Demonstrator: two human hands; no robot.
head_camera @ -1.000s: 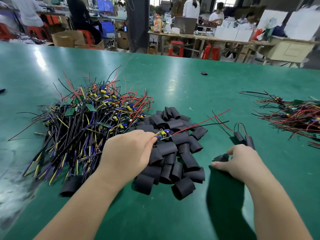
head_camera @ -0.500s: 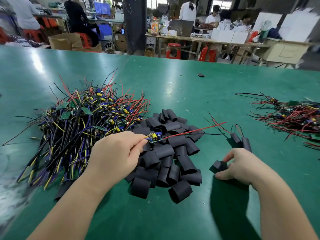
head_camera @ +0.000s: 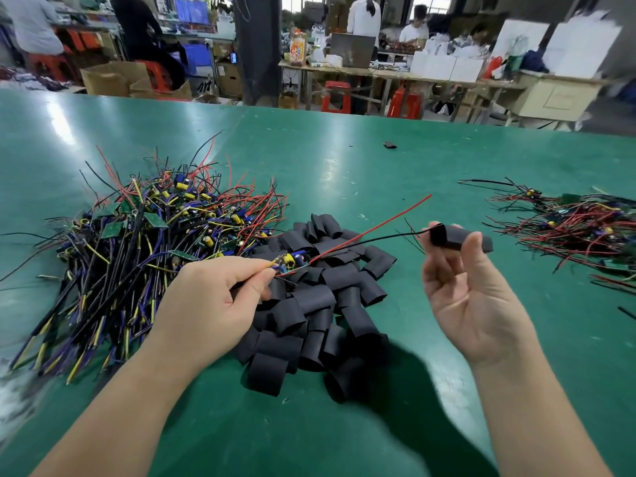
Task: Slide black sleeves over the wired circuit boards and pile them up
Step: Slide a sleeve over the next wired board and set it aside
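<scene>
My left hand pinches a small wired circuit board above the heap of black sleeves. Its red wire and black wire stretch to the right. My right hand is raised palm up and holds one black sleeve between thumb and fingertips. The black wire's tip reaches the sleeve's left opening. A big pile of unsleeved wired boards lies to the left of the sleeves.
A second pile of wired boards lies at the right on the green table. One stray black sleeve sits far back. Behind the table, people work at benches with boxes and red stools.
My right hand picked a black sleeve off the table and lifted it up to the wire ends. My left hand kept hold of the board and raised it slightly.
</scene>
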